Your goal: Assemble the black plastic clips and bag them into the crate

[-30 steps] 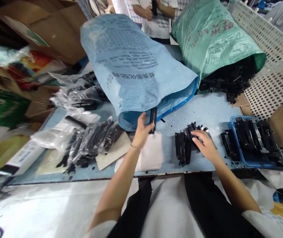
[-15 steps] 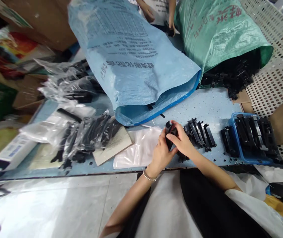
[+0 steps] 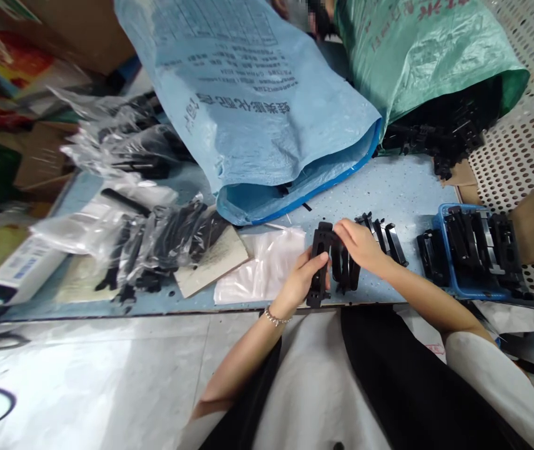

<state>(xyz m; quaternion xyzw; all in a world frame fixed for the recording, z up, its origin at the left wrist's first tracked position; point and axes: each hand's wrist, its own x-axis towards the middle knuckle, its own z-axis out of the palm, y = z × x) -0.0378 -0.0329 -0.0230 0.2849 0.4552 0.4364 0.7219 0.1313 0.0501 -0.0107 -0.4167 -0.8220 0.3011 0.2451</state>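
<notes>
My left hand (image 3: 300, 282) is closed round a long black plastic part (image 3: 319, 275) with slots in it, thumb across its face. The part stands nearly lengthwise to me at the table's front edge. At its upper right end is my right hand (image 3: 360, 245), fingers bent and pressed together; what they pinch, if anything, is hidden. Below that hand lie several similar black parts (image 3: 347, 272), and a further row of black parts (image 3: 391, 240) shows just beyond it. Left of the held part are flat clear plastic bags (image 3: 262, 265).
A blue sack (image 3: 248, 137) and a green sack (image 3: 426, 56) spilling black parts lie at the back. On the right stands a blue basket (image 3: 463, 289) of black parts. Bagged black parts (image 3: 173, 240) lie left, beside a beige board (image 3: 213, 262). Another person's hand shows behind the sacks.
The black part has turned from end-on to showing its slotted face, and sits lower in my left hand. My right hand has shifted right, off the part's middle to its upper end.
</notes>
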